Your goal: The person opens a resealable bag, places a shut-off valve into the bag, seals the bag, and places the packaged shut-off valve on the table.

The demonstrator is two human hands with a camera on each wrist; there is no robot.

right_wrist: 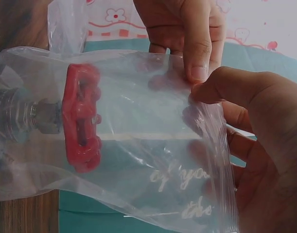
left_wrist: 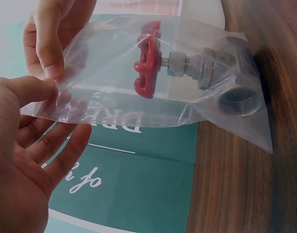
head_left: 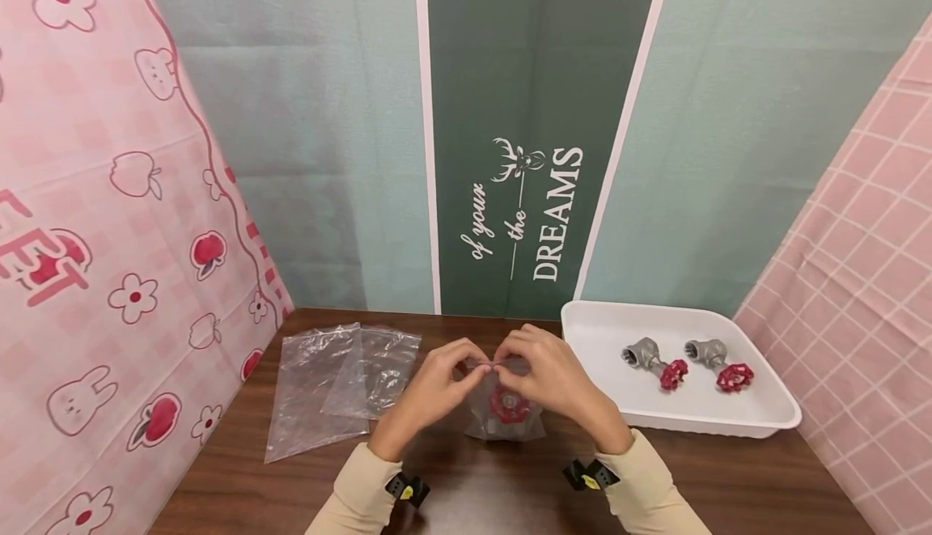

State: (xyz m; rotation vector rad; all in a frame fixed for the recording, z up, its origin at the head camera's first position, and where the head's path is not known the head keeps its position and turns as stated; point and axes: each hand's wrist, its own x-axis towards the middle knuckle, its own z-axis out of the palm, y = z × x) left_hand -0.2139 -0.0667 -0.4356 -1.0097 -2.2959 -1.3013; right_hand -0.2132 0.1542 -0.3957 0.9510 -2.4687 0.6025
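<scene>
A clear zip bag (left_wrist: 109, 58) stands on the wooden table with a metal valve (left_wrist: 199, 65) inside it. The valve's red handwheel (right_wrist: 82, 119) points up toward the bag's mouth, and its threaded opening sits low in the bag. My left hand (head_left: 441, 381) pinches the bag's top edge between thumb and fingers. Right beside it, my right hand (head_left: 542, 369) pinches the same edge, the two thumb tips meeting near the middle of the zip strip (right_wrist: 225, 155). Some fingers of both hands lie behind the clear plastic.
Two flat clear bags (head_left: 313, 389) overlap on the table (head_left: 240, 486) at the left. At the right, a white tray (head_left: 604, 401) holds two more valves (head_left: 644, 353) with red handwheels. Printed cloth hangs at the back (head_left: 349, 195) and both sides.
</scene>
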